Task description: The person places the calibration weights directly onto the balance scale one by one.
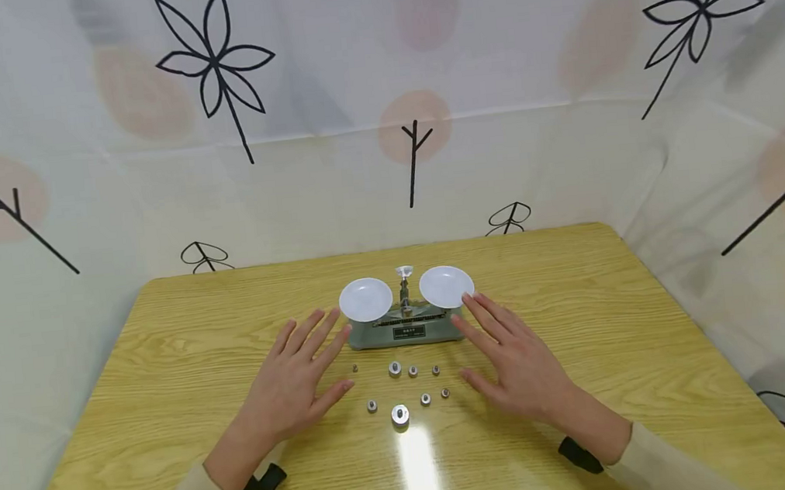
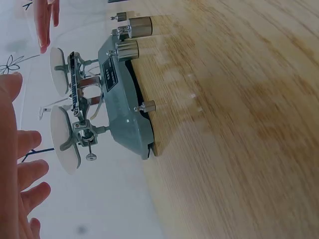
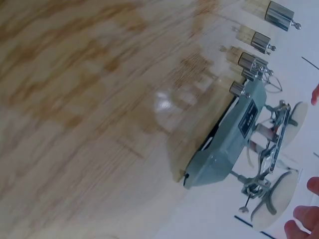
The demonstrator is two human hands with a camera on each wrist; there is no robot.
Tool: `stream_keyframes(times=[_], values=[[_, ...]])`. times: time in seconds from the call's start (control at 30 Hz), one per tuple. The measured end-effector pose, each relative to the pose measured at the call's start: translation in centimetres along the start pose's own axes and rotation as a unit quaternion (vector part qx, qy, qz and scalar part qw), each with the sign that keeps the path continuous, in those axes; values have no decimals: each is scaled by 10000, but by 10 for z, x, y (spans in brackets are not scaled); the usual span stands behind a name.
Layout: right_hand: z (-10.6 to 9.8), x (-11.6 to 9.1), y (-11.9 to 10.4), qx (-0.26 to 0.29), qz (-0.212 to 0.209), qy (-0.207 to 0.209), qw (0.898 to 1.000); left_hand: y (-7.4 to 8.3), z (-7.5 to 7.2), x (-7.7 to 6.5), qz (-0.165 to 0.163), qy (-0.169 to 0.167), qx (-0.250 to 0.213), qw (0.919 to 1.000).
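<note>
A balance scale (image 1: 369, 337) with a grey-green base stands near the middle of the table, its left white pan (image 1: 365, 299) and right white pan (image 1: 446, 286) both bare. In the head view my left hand (image 1: 291, 388) is held over the wood with fingers spread, to the left of the scale. Mirroring it on the other side, my right hand (image 1: 524, 367) has its fingers extended, the tips overlapping the right pan's edge. Neither hand holds anything. Several metal weights lie between them, among them a large weight (image 1: 400, 415) at the front and a medium weight (image 1: 395, 368) behind it.
The wooden table (image 1: 197, 340) runs back to a white patterned cloth (image 1: 332, 196), which also hangs along both sides. A small weight (image 1: 355, 368) sits by the left thumb, another small weight (image 1: 445, 393) by the right. Light glares on the front wood.
</note>
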State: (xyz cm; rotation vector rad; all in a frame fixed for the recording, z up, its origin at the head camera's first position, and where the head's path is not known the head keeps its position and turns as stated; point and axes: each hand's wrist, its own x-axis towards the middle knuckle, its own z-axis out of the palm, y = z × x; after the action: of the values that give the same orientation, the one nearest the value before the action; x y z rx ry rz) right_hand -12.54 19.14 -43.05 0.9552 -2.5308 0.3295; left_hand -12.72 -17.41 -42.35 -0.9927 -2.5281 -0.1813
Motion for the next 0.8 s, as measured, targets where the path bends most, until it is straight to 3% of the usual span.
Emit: stream_keyframes(times=[0.4,0.8], values=[[6,-1,2,782,95,537,9954,5,0,2,-405,46,-1097,9931],[8,-2,2,1230,-39,800,9892,0,7,5,-885,-213,-1668,9818]])
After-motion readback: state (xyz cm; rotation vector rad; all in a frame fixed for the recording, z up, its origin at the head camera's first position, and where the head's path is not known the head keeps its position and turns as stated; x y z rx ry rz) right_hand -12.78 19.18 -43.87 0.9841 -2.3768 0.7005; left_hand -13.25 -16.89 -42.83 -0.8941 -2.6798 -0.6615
